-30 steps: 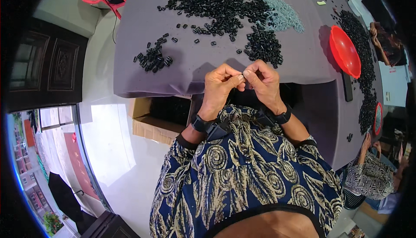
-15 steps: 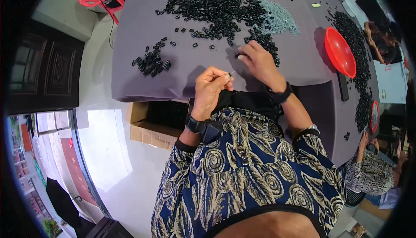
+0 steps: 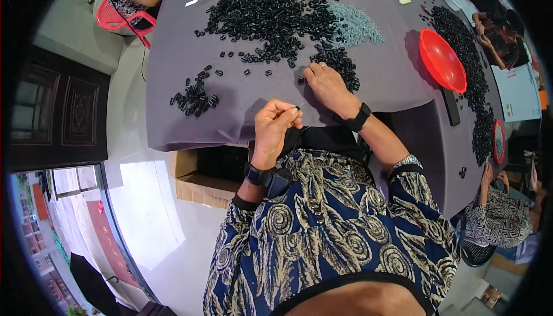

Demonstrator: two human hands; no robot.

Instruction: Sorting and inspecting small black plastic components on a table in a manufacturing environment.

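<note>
My left hand [image 3: 275,125] pinches a thin needle [image 3: 299,107]. My right hand [image 3: 326,82] presses one little black bead [image 3: 300,79]; light, hard, slippery, so I'd grab its sides.

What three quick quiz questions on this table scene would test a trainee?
1. True or false: the right hand rests on the purple tablecloth at the edge of the large pile of small black parts.
2. What does the left hand pinch?
A. a thin wire-like piece
B. the red bowl
C. a pink chair
3. Fill in: the red bowl sits to the person's ____ side of the pale blue-grey pile.

Key
1. True
2. A: a thin wire-like piece shows at the fingertips.
3. right
</note>
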